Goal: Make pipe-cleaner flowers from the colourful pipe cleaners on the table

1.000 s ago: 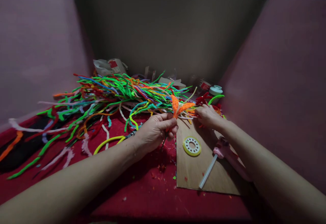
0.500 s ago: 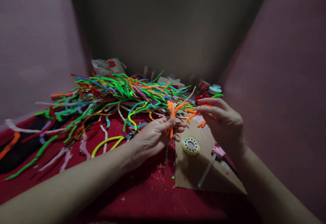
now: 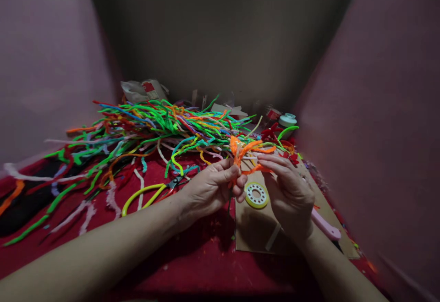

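Observation:
In my left hand (image 3: 215,183), thumb and fingers pinch an orange pipe-cleaner flower (image 3: 237,148) with a pale centre and several long petals reaching right. Below the grip its thin dark stem hangs down. My right hand (image 3: 287,187) is close on the right side, fingers curled together at an orange petal whose end disappears behind the fingertips; the thumb is mostly hidden. Beneath the hands lies a cardboard sheet (image 3: 249,231) with a yellow-and-white tape roll (image 3: 256,195) on it. A pink glue gun (image 3: 325,224) is partly covered by my right wrist.
A large heap of coloured pipe cleaners (image 3: 165,121) spreads over the red cloth (image 3: 192,265). Yellow-handled pliers (image 3: 144,192) lie left of my left hand. Behind my right hand are red pipe-cleaner shapes (image 3: 271,131) and a pale green jar (image 3: 288,119). Walls rise on both sides.
My right hand has moved left and down, its fingers now at the flower's petals. The flower has shifted slightly right in my left hand. More of the glue gun's pink handle shows.

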The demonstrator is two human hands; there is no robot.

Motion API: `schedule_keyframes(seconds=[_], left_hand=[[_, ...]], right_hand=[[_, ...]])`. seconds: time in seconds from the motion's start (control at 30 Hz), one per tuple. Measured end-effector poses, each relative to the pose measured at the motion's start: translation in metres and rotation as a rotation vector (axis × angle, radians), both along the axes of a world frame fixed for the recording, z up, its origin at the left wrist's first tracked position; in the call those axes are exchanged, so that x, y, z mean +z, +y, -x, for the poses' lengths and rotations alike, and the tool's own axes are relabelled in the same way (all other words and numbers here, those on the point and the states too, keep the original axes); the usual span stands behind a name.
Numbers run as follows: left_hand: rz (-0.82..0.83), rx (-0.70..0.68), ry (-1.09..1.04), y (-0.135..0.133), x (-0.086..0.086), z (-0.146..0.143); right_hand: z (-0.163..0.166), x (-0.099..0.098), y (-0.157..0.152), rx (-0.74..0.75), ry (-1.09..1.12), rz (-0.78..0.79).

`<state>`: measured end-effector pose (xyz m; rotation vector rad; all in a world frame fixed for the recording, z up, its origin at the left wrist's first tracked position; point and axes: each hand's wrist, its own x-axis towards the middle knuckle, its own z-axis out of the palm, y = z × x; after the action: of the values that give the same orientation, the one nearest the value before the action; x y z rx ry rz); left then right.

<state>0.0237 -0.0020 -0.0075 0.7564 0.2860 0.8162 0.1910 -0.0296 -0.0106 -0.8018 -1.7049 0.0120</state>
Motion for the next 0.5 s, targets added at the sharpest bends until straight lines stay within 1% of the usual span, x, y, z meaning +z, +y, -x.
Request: schedule_keyframes(seconds=[0.17, 0.33, 0.5], left_hand=[[-0.017, -0.091, 0.077, 0.001, -0.0009, 0.0017], [-0.061, -0.084, 0.059, 0.0022, -0.0027, 0.0015], [-0.028, -0.087, 0.118, -0.0016, -0.002, -0.0008]], right_hand=[[0.0011, -0.0005, -0.0002, 0.02, 0.144, 0.052], [0.0013, 0.0017, -0.0017, 0.024, 0.164, 0.078], [0.004, -0.0025, -0.0022, 0.035, 0.21, 0.104]])
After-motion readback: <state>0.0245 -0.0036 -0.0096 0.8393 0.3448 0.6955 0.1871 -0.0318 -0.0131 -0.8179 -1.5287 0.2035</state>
